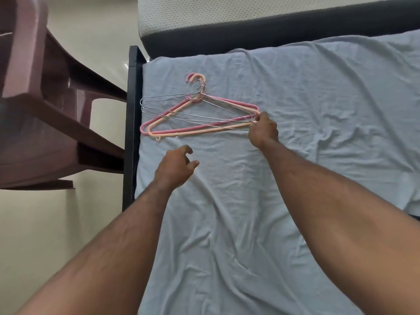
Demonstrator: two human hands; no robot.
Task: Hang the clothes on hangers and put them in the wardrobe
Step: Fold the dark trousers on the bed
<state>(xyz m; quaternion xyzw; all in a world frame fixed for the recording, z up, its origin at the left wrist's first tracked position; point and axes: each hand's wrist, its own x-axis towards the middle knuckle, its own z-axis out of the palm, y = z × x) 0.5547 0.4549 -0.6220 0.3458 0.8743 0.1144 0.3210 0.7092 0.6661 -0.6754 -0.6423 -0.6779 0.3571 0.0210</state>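
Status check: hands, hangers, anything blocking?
Right hand pinching right end of hanger stack on bed sheet. Left hand open, hovering nearby, holding nothing. No clothes or wardrobe in view. Nothing blocking.

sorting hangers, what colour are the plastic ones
Plastic hangers: one pink, one peach; head view.

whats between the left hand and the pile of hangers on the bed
Only bare, wrinkled light blue sheet, as the head view shows. The left hand holds nothing, just short of the hangers, while the right hand pinches their right end.
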